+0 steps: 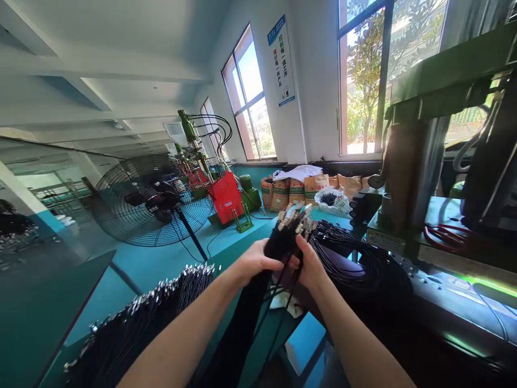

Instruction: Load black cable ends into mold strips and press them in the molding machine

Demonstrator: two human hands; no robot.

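Note:
My left hand (255, 260) is wrapped round a thick bundle of black cables (278, 242) whose silver metal ends point up and away. My right hand (310, 264) is closed at the bundle's right side, its thumb near the metal ends and its fingers around a few cables. The bundle's tail hangs down between my forearms. To the right of my right hand, more black cables (363, 269) lie coiled on the bench. A long row of cables with shiny ends (169, 296) lies left of my left arm. A white cloth (286, 303) rests below my hands.
On the right stands a large green press machine (404, 161) with a metal bed. A black floor fan (161, 202) and a red machine (226, 198) stand beyond the bench. Brown sacks (297, 189) and an open white bag of black pieces (333, 199) sit along the wall.

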